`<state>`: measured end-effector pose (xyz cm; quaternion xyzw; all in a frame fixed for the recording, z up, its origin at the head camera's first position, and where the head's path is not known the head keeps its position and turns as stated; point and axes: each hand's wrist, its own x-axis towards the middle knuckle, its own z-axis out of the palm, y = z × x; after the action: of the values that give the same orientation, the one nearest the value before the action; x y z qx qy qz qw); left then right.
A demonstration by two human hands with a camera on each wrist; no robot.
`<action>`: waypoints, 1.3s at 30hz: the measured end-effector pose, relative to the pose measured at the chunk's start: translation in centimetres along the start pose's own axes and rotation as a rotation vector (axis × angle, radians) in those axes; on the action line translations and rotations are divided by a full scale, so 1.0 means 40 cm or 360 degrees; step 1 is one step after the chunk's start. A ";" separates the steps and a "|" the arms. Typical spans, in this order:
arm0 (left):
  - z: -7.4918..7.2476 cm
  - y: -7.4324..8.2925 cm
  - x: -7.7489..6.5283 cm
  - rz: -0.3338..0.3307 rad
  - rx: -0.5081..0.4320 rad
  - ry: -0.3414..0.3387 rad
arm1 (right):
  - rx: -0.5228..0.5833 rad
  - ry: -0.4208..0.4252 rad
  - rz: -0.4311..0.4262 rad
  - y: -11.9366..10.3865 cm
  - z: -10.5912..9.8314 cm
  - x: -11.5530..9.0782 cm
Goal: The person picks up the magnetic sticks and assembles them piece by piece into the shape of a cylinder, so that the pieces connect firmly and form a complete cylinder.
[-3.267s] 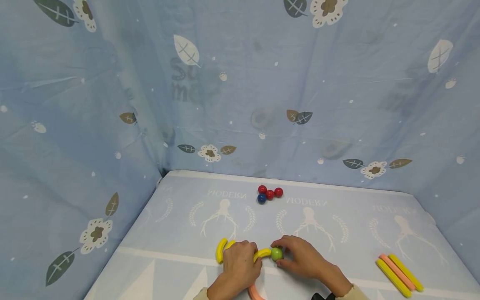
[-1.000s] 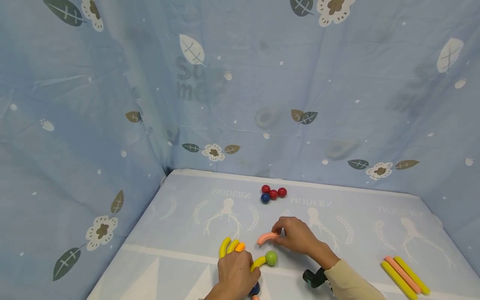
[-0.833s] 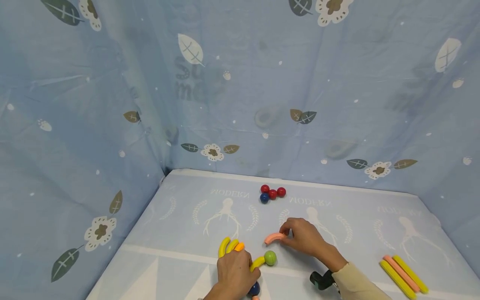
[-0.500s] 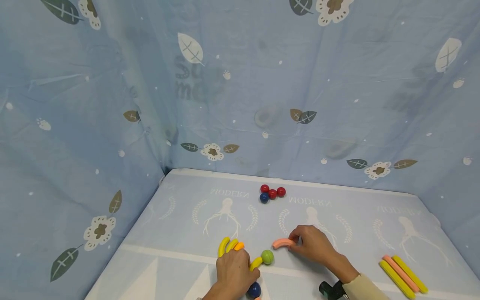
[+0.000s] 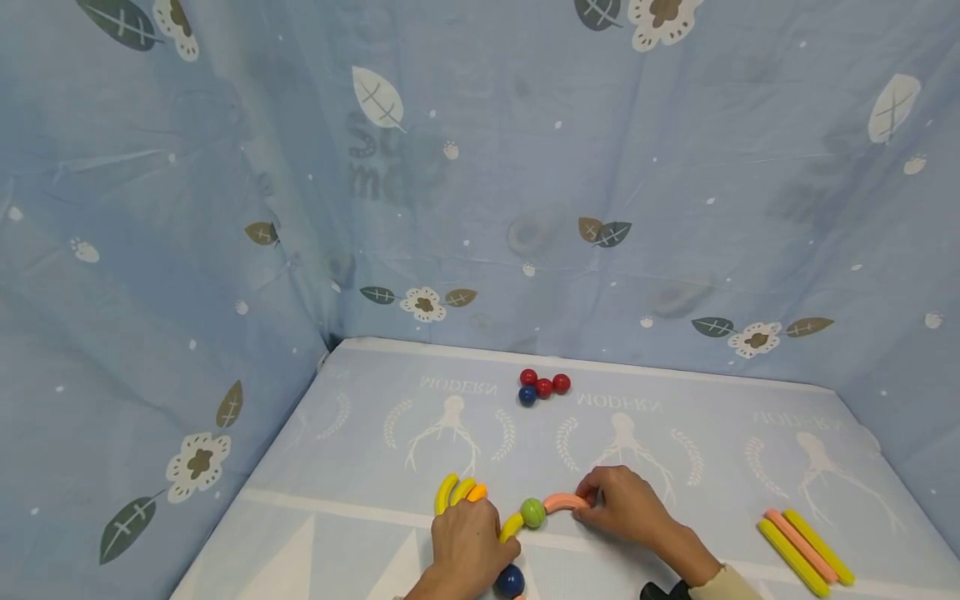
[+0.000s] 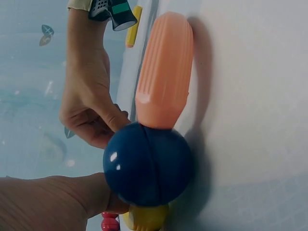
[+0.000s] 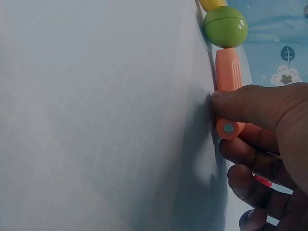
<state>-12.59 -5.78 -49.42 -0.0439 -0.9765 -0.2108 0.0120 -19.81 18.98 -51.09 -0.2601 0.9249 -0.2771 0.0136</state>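
Pinching a curved coral stick [image 5: 564, 502] near one end, the right hand [image 5: 626, 504] keeps its grip between thumb and forefinger, with the stick's other end touching a green ball [image 5: 533, 512]. In the right wrist view a small metal disc [image 7: 228, 127] shows on the held end of the stick, and the remaining fingers bend loosely below it. The green ball also touches the end of a curved yellow stick [image 5: 512, 527], which runs back into the left hand [image 5: 468, 542]. That hand's grip closes round the yellow stick, its thumb along one side; the fingertips are hidden. The yellow stick meets a large blue ball [image 6: 149, 164], and another coral stick [image 6: 164, 67] reaches out from the ball's opposite side, so these pieces form one joined line on the surface [image 5: 675, 417].

Just beyond the left hand's knuckles lie two yellow curved pieces [image 5: 446, 493] and an orange piece [image 5: 477, 492], side by side. Farther back, three red balls [image 5: 544, 388] and a dark blue ball [image 5: 527, 395] sit in a close cluster. Well off to the right, a straight coral stick [image 5: 801, 546] lies between two straight yellow sticks [image 5: 792, 557]. A beige sleeve [image 5: 723, 585] covers the right forearm, with a black device [image 5: 663, 592] at the wrist. Behind the surface hangs a blue cloth [image 5: 465, 183] printed with leaves and flowers.
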 end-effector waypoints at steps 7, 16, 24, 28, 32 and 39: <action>0.003 0.000 -0.006 0.0026 0.0017 0.0023 | 0.0008 -0.0025 0.0001 -0.011 0.002 0.008; -0.022 -0.016 0.015 0.0116 0.0056 -0.0010 | 0.0031 -0.0052 -0.0079 -0.012 0.009 0.021; -0.050 -0.008 0.084 0.0111 0.0024 0.0073 | 0.0046 -0.0059 -0.0132 -0.022 0.020 0.036; -0.042 0.004 0.106 0.0182 -0.0014 0.0013 | 0.0073 -0.0053 -0.0178 -0.029 0.028 0.047; -0.029 0.015 0.121 0.0273 -0.0043 -0.0053 | 0.0098 -0.0041 -0.0230 -0.039 0.039 0.060; -0.009 0.020 0.136 0.0360 -0.0042 -0.0093 | 0.0173 -0.0038 -0.0328 -0.055 0.057 0.082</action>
<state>-17.93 -4.78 -48.53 -0.1600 -0.9624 -0.2196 0.0065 -21.21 14.66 -51.49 -0.3559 0.8767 -0.3236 0.0101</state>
